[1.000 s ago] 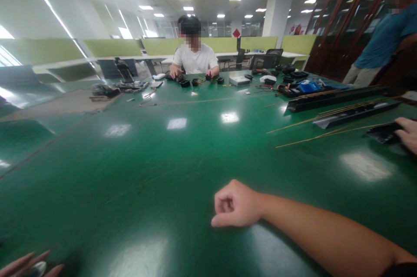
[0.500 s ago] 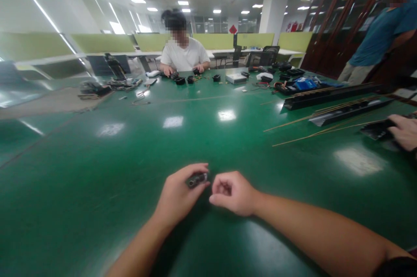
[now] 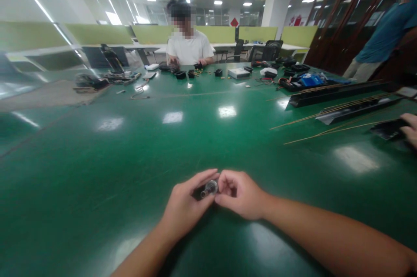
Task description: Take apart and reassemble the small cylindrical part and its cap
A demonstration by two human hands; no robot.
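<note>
Cylinder of silvery-grey metal (image 3: 210, 188), small and stepped: pinched between thumb and fingers of bare left hand (image 3: 184, 203), narrower end angled toward the palm, broader round end toward bare right hand (image 3: 243, 195). On that side, fingers loosely curled just beside the broader end; cannot tell whether touching or gripping it. Below, glossy green surface (image 3: 130, 159). Well apart, farther right: long black trough-shaped channels (image 3: 319, 97). Across the surface, person in white shirt (image 3: 189, 48).

One metal part (image 3: 210, 188), apparently two channels (image 3: 334, 95)
</note>
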